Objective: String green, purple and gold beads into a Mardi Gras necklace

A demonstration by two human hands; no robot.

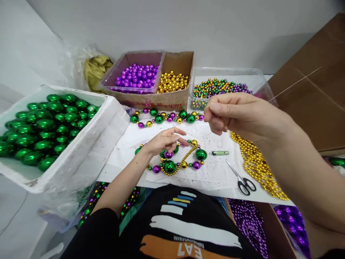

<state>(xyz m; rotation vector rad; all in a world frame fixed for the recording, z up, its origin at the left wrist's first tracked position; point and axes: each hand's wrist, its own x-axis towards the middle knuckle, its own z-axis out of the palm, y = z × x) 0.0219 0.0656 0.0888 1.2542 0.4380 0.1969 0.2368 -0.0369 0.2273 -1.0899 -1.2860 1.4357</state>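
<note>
My left hand (167,141) reaches over a necklace of large green, purple and gold beads (169,166) on the white cloth. Its fingers are stretched out and apart, the tips close to a strand of small gold beads (188,154) lying across the necklace. A thin thread (195,137) runs rightward from near those fingertips. My right hand (231,111) is raised above the table at the right, thumb and fingers pinched together. Beyond its wrist a pale thread (296,85) stretches up to the right; the grip itself is partly hidden by the fingers.
Another beaded strand (164,117) lies behind. A lighter (220,153), black-handled scissors (244,183) and gold bead strings (256,169) are at right. A foam box (113,111) of green beads stands left; a cardboard box (151,100) and clear bin (229,72) stand at the back.
</note>
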